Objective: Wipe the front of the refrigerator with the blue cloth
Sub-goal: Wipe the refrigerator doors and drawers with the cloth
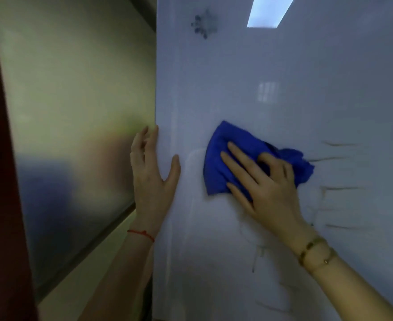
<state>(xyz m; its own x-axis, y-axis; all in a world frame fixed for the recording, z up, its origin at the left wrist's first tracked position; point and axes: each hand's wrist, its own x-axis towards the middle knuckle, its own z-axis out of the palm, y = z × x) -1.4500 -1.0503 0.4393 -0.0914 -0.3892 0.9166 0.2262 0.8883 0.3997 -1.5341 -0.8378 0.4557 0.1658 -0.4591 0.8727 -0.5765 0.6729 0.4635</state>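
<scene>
One blue cloth (234, 156) lies bunched flat against the glossy white front of the refrigerator (283, 100), a little below the middle of the view. The right hand (265, 181) lies on top of it, palm down with the fingers spread and extended up and to the left, pressing the cloth to the door; the thumb curls over the cloth's upper fold. Part of the cloth sticks out past the hand to the upper left, and a crumpled end shows to the right beyond the knuckles.

The left hand (152, 172) is apart from the cloth, to its left, at the refrigerator's left edge. Its fingers are open and wrap around the edge, while the thumb rests flat on the front face; it holds nothing but the edge itself.

A dark smudge (202, 24) marks the door high up, well above both hands. Several thin dark streaks (339, 143) run across the door to the right of the cloth, and faint drips show below the right hand. A bright strip of reflected light (269, 10) sits at the top.

One red string (141, 234) circles the left wrist; two gold bracelets (316, 251) circle the right wrist. A brushed metallic panel (75, 112) stands to the left of the refrigerator.
</scene>
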